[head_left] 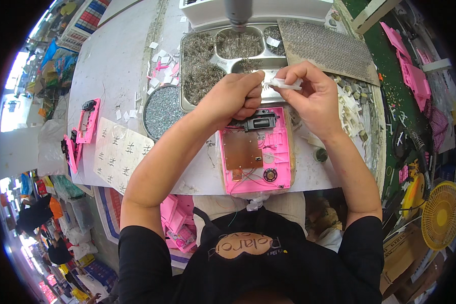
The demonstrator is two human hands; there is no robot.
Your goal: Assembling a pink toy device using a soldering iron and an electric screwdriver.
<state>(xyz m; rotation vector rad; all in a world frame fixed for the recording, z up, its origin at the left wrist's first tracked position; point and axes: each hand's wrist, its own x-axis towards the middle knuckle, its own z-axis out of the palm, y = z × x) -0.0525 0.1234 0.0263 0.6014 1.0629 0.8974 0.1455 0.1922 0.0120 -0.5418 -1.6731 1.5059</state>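
Between the thumb and fingers of my right hand (314, 96) is a small white plastic part (289, 83). Close to its left end, my left hand (238, 96) is closed with its fingers curled; whatever it pinches is hidden or too small to name. Below both hands lies a pink plastic housing (281, 157) on the table. It carries a copper-brown circuit board (242, 152), a black module (261, 122) at its top, a round speaker (270, 175) and thin wires. Just beyond my hands stands a metal compartment tray (185, 104) with heaps of small metal springs (202, 48).
A round tin of screws (162, 114) stands left of the tray. White plastic parts (349, 109) are piled at the right. Pink housings (88, 121) and a marked sheet (119, 152) lie at the left. A textured board (329, 48) leans across the tray's right side; a yellow fan (441, 215) is at far right.
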